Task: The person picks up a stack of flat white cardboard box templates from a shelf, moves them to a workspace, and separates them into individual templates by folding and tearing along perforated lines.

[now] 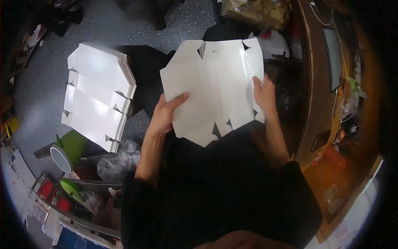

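Note:
Above my lap I hold a white die-cut cardboard sheet [211,87], a flat box blank with creases and small notches along its edges. My left hand [166,112] grips its left edge, thumb lying on top and fingers underneath. At the opposite edge, my right hand [264,93] has its thumb against the right-hand flap, which bends along a crease. To my left is a stack of similar white box blanks [96,96], its layered edges showing on the right side. What supports the stack is mostly hidden.
A brown wooden desk [306,124] runs along my right, bearing a monitor [332,59], cables and a phone [321,140]. On the left are a green bin [70,151] and clear plastic bags [119,160]. A tan wrapped package [255,12] sits ahead on the speckled floor [102,28].

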`<action>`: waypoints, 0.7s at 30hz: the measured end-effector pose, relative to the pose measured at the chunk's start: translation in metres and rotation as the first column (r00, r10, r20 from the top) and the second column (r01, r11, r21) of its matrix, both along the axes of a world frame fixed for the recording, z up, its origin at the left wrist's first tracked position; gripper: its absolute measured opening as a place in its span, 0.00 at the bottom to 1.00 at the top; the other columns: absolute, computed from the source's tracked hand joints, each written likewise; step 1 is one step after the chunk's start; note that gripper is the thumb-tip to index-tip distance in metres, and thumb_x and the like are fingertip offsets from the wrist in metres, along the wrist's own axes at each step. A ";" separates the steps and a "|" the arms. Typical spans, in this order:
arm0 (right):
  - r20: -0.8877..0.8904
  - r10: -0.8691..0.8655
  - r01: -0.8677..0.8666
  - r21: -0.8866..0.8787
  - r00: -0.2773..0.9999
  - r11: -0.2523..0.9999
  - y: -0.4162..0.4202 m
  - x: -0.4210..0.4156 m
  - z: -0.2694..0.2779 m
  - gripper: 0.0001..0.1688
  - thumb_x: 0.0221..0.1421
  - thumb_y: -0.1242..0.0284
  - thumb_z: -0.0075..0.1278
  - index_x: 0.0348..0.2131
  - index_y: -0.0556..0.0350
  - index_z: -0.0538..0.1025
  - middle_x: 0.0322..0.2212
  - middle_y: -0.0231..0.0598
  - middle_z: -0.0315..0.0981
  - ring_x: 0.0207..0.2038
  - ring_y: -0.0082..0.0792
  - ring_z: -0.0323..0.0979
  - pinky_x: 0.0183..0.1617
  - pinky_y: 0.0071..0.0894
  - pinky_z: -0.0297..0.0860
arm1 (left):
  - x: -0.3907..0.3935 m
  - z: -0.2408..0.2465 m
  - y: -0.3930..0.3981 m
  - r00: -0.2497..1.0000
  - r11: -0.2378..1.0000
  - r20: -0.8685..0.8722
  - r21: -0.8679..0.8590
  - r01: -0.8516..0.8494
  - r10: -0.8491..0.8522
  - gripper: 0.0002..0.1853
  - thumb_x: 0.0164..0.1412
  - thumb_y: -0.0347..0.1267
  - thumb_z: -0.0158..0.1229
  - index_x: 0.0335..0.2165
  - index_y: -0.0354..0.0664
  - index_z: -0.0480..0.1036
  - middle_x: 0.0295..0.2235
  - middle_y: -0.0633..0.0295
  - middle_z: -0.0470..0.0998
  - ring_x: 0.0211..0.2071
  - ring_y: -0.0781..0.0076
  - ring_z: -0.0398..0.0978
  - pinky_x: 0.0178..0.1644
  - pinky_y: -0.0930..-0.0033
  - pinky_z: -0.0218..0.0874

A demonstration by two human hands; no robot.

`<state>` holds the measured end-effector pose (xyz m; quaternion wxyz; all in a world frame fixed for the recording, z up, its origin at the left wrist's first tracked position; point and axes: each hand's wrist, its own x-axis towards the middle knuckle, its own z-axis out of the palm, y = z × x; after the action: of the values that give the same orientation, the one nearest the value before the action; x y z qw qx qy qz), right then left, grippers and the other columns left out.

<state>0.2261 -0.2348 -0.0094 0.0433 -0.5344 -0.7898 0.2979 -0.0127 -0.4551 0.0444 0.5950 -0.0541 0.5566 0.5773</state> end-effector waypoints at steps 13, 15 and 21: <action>-0.408 0.065 0.004 0.168 0.911 0.986 -0.016 -0.054 0.088 0.29 0.68 0.68 0.45 0.61 0.70 0.64 0.50 0.62 0.74 0.49 0.47 0.77 0.54 0.40 0.71 | 0.005 0.040 0.023 0.776 0.974 -0.600 0.213 -0.080 0.195 0.18 0.67 0.33 0.56 0.48 0.29 0.72 0.40 0.57 0.79 0.41 0.72 0.74 0.46 0.69 0.65; -0.253 0.228 -0.136 0.335 0.940 0.932 -0.056 -0.073 0.105 0.34 0.67 0.69 0.45 0.65 0.71 0.57 0.57 0.69 0.65 0.58 0.58 0.69 0.62 0.47 0.65 | 0.007 0.045 0.027 0.762 0.953 -0.592 0.285 -0.107 0.263 0.16 0.68 0.32 0.53 0.47 0.29 0.72 0.39 0.58 0.78 0.40 0.72 0.73 0.45 0.69 0.64; -0.445 0.455 -0.436 0.152 0.771 0.887 -0.098 -0.100 0.124 0.35 0.67 0.69 0.46 0.65 0.70 0.57 0.59 0.68 0.62 0.59 0.57 0.68 0.64 0.48 0.63 | 0.001 0.027 0.005 0.742 0.985 -0.667 0.161 0.063 0.061 0.22 0.65 0.33 0.57 0.53 0.28 0.69 0.50 0.49 0.75 0.48 0.62 0.75 0.52 0.62 0.66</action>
<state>0.1256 -0.3324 0.1151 0.1714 -0.2430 -0.8652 0.4038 -0.0112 -0.4496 0.0718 0.3581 0.2088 0.6809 0.6038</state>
